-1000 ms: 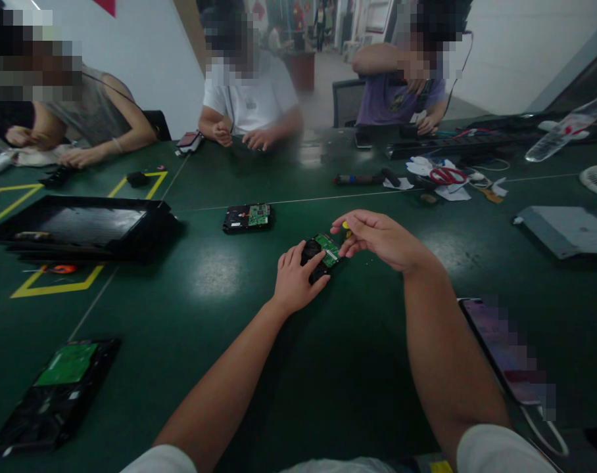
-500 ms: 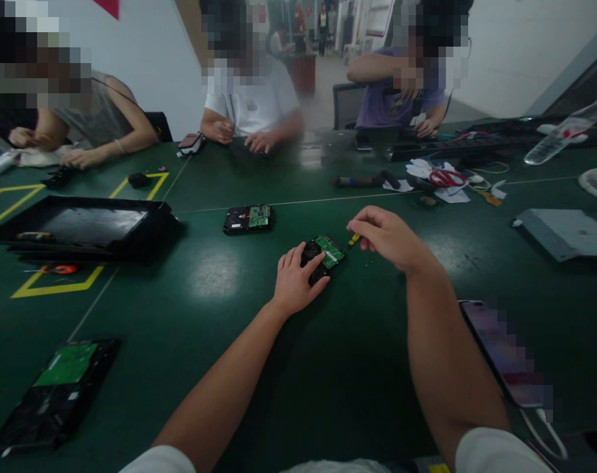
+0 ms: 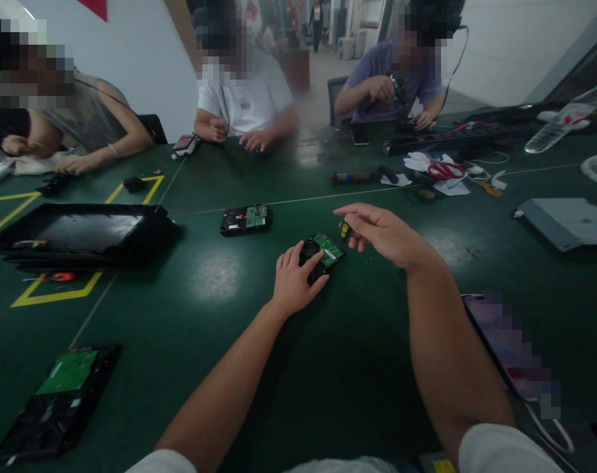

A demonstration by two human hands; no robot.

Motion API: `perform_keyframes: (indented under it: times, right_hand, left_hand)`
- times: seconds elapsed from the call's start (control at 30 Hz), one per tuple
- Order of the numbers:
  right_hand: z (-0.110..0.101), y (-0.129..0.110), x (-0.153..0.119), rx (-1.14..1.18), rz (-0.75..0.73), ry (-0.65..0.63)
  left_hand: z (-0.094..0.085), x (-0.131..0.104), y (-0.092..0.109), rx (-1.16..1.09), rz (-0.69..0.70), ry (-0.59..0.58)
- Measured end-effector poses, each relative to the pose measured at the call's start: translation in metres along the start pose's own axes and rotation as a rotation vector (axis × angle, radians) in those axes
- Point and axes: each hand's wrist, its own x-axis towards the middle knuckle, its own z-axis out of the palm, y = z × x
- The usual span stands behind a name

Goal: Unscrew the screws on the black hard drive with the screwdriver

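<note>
A hard drive with a green circuit board lies on the table in front of me. My left hand holds it against the tabletop, fingers spread over its left part and thumb along its near edge. Just beyond the drive's right end, my right hand is raised off the table. Its thumb and fingers pinch a small yellow-handled screwdriver; the index finger stretches out past it. The screwdriver's tip is too small to make out. Tiny specks, perhaps screws, lie on the table below my right hand.
Another hard drive lies farther back, and a larger one at near left. Black trays are stacked on the left. A phone lies by my right forearm, a grey metal box beyond. Three people sit across the table.
My right hand has shifted slightly left and its index finger has straightened. The screwdriver has turned more upright and sits farther from the drive. My left hand stays on the drive.
</note>
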Motion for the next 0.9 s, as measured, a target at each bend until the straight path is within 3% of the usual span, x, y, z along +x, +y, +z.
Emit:
perform_keyframes:
  times: [0.13, 0.27, 0.6, 0.77, 0.9]
  right_hand:
    - [-0.006, 0.001, -0.001, -0.175, -0.034, 0.091]
    - [-0.008, 0.004, -0.001, -0.196, 0.008, 0.149]
    - [0.005, -0.001, 0.000, 0.143, 0.067, -0.077]
    - [0.004, -0.001, 0.001, 0.160, 0.038, -0.043]
    - [-0.003, 0.001, 0.001, -0.061, -0.012, 0.049]
  left_hand:
    - [-0.002, 0.000, 0.001, -0.006, -0.004, -0.017]
    - [-0.004, 0.000, 0.001, -0.015, -0.002, -0.021]
    - [-0.004, 0.000, 0.002, -0.017, -0.007, -0.022]
    - [-0.004, 0.000, 0.002, -0.018, 0.001, -0.020]
    - [-0.003, 0.000, 0.000, -0.019, 0.000, -0.022]
